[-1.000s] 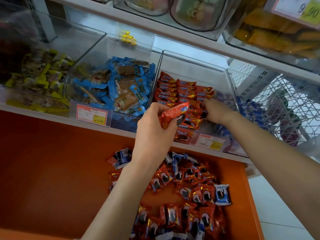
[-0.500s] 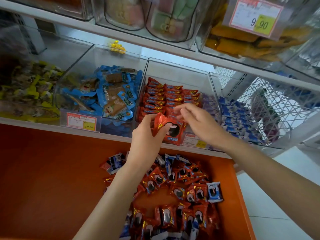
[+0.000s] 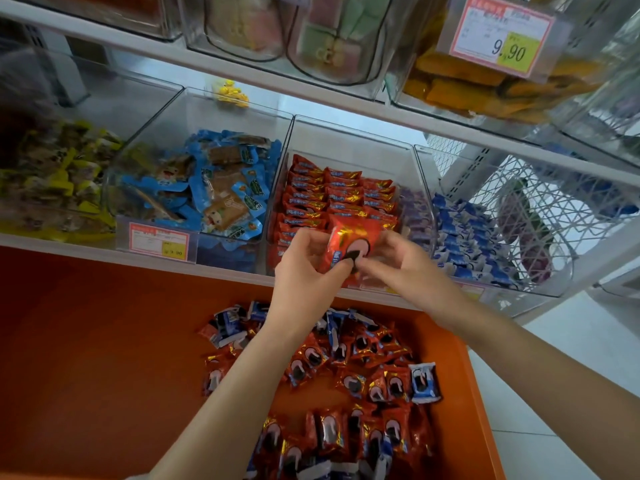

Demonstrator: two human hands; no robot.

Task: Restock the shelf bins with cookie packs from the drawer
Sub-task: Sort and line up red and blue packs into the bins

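The left hand (image 3: 304, 268) and right hand (image 3: 405, 266) together pinch one red cookie pack (image 3: 349, 242) just before the half-filled bin (image 3: 349, 142). The drawer (image 3: 104, 341) beneath them holds many packs (image 3: 353, 382), so much restocking likely remains.

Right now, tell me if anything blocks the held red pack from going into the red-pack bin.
Nothing visible does. The left hand and right hand hold the red pack at the front of the open-topped bin, near its stacked packs.

cookie pack (image 3: 349, 245): glossy foil | bins (image 3: 349, 147): clear plastic | drawer (image 3: 104, 341): matt orange | shelf (image 3: 221, 72): smooth white
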